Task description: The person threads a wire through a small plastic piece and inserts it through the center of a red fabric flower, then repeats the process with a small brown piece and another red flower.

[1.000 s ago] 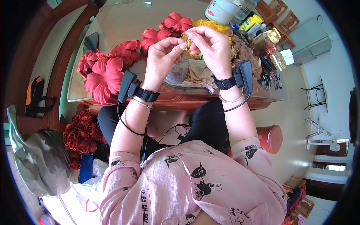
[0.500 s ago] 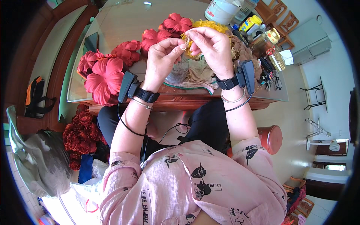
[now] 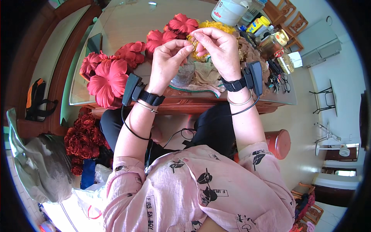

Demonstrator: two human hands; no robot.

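Observation:
Above the table's near side my two hands meet almost fingertip to fingertip. My left hand (image 3: 169,58) is closed in a pinch, thumb against forefinger. Likewise pinched, my right hand (image 3: 217,46) sits slightly higher and to the right. Between the fingertips show thin yellowish strands (image 3: 192,40), too fine to make out clearly against the yellow behind. Just beyond lies a heap of yellow thread-like flower centres (image 3: 216,26). Red artificial petal flowers (image 3: 109,80) spread to the left of my hands. Below them are a clear round container (image 3: 183,75) and a beige cloth (image 3: 206,76).
Brown fuzzy material (image 3: 253,54) lies right of my hands. Behind it stand a white bucket (image 3: 228,12), a yellow-labelled container (image 3: 258,24) and a jar (image 3: 273,41). Glasses (image 3: 286,82) rest near the right edge. Dark red flowers (image 3: 84,135) sit below the table at left; a red bucket (image 3: 279,144) stands right.
My hands stay nearly in place, with only slight finger movement. The pale strands that stood out between the fingertips are now less visible.

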